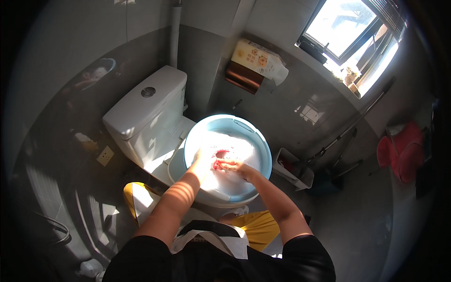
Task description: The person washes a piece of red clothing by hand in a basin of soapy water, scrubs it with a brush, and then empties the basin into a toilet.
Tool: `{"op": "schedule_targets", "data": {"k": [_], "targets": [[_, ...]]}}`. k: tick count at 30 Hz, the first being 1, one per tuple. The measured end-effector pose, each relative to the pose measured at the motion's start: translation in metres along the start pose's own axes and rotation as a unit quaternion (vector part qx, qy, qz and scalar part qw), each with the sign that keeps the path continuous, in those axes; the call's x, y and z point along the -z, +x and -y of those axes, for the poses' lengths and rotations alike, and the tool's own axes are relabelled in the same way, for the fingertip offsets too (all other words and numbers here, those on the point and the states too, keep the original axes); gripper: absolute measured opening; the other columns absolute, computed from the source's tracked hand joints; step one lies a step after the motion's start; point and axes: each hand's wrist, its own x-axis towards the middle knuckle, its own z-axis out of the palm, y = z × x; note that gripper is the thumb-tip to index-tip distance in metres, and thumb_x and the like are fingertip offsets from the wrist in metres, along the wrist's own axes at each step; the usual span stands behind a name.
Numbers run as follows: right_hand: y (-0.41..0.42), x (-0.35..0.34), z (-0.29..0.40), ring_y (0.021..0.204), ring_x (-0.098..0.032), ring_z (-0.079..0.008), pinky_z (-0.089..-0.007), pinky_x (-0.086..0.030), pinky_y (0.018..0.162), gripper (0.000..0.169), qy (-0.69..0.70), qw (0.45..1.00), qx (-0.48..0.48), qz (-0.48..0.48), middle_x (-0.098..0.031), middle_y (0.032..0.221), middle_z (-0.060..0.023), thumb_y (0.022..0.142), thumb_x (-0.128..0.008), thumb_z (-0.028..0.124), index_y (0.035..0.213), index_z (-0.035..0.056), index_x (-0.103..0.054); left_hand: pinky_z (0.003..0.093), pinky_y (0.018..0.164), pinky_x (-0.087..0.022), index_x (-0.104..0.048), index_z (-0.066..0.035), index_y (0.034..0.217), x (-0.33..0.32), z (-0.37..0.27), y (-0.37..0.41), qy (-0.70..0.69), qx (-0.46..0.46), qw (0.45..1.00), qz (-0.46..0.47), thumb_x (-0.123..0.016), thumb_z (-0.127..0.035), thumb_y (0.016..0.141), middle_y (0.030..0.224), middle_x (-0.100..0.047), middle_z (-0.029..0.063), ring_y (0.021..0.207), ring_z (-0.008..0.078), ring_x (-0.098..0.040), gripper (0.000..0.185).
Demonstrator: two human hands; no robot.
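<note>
A light-blue plastic basin [263,148] full of white suds [243,149] stands in front of me. Both of my hands are inside it. My right hand [232,165] lies at the suds' surface with its fingers against a small piece of red material [222,152], wet and partly sunk in foam. My left hand [201,160] is at the left of the basin, washed out by strong sunlight; its fingers and anything in them cannot be made out. Whether the red material is cloth I cannot tell for certain.
A white toilet [144,105] stands behind and left of the basin. To the right are a grey-white bin [294,171], long-handled cleaning tools [338,137] and red items [401,151] by the wall. A tissue pack [259,60] rests on a copper-coloured holder [243,77] under the window.
</note>
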Motion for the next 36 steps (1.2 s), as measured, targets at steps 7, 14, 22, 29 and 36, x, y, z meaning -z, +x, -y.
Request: {"op": "schedule_targets", "data": {"k": [7,14,22,29,36], "targets": [[-0.001,0.007,0.019,0.108,-0.051,-0.0233,-0.0313,-0.037,0.094,0.031,-0.434,0.899,0.045,0.035,-0.055,0.119,-0.0054,0.084,-0.058,0.027,0.114,0.0185,-0.059,0.0329,0.065,-0.051,-0.053,-0.001,0.104,-0.025,-0.001,-0.025,-0.122,0.068,0.99,0.001,-0.044,-0.022,0.089,0.088,-0.06,0.0124,0.076,0.0223,-0.06,0.027],[0.033,-0.017,-0.056,0.089,-0.061,-0.0242,-0.0369,-0.047,0.08,0.024,-0.591,0.702,0.261,-0.3,-0.064,0.093,-0.0096,0.084,-0.046,0.024,0.096,0.0131,-0.063,0.0309,0.051,-0.049,-0.053,-0.003,0.101,-0.013,0.025,0.012,-0.146,0.046,0.984,-0.094,-0.043,-0.023,0.09,0.081,-0.06,0.0115,0.062,0.0217,-0.058,0.025],[0.012,-0.004,-0.038,0.084,-0.061,-0.0262,-0.0382,-0.048,0.074,0.023,-0.309,0.893,0.078,-0.318,-0.063,0.087,-0.0139,0.083,-0.043,0.019,0.088,0.0058,-0.061,0.0332,0.054,-0.051,-0.052,-0.003,0.104,-0.034,0.007,-0.026,-0.148,0.079,0.984,-0.06,-0.046,-0.026,0.09,0.088,-0.06,0.0108,0.068,0.022,-0.06,0.027],[0.025,-0.017,-0.026,0.079,-0.058,-0.0213,-0.0317,-0.047,0.069,0.018,0.202,0.961,0.044,-0.182,-0.061,0.087,-0.0104,0.085,-0.048,0.02,0.092,0.0071,-0.059,0.0338,0.072,-0.051,-0.05,-0.001,0.112,-0.024,0.019,0.0,-0.121,0.063,0.985,-0.108,-0.051,-0.028,0.088,0.1,-0.059,0.012,0.084,0.0231,-0.061,0.036],[0.001,-0.034,0.004,0.075,-0.056,-0.0165,-0.0253,-0.046,0.064,0.016,0.324,0.94,-0.006,-0.102,-0.059,0.086,-0.0069,0.087,-0.052,0.021,0.096,0.0085,-0.057,0.0282,0.068,-0.049,-0.057,-0.001,0.104,-0.028,-0.001,-0.004,0.048,0.022,0.983,-0.175,-0.058,-0.025,0.08,0.095,-0.061,0.0093,0.081,0.0185,-0.059,0.034]]}}
